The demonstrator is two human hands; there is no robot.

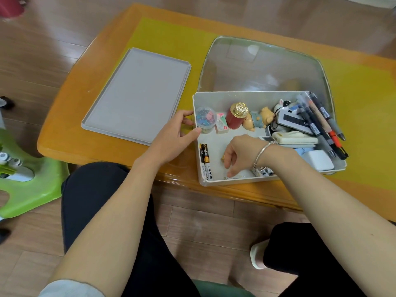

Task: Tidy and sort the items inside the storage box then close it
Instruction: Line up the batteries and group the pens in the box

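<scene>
Two hands at storage box (214, 181), right of centre on worktop (107, 50): left hand (171, 138) grips its rim; right hand (240, 155) fingers curl over small clip, hold unclear. I judge overhanging pens (321, 129) may block lid (137, 95).

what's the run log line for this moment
left hand grips storage box left wall | right hand reaching into box near front | lid off, on table
</scene>
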